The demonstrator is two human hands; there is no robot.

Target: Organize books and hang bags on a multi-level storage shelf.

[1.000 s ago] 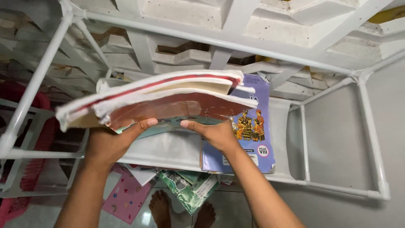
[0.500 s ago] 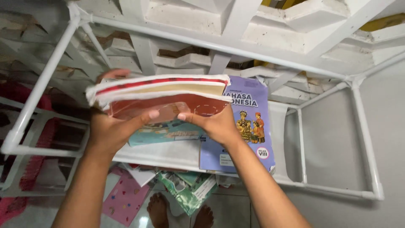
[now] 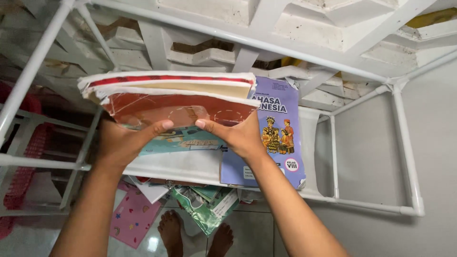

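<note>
Both hands' grip (image 3: 183,135) clasps the stack of books (image 3: 171,97).

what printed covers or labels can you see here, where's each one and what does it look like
Purple textbook: flat on the white shelf, right of the hands; rectangular, with costumed figures and a round white badge.
Stack of books: held by the left hand and right hand; red-orange cover in front, cream page edges.
Teal booklet: on the shelf behind the hands, partly hidden.
Pink sheet: on the floor below; small coloured shapes.
Green packet: under the shelf; glossy.
</note>
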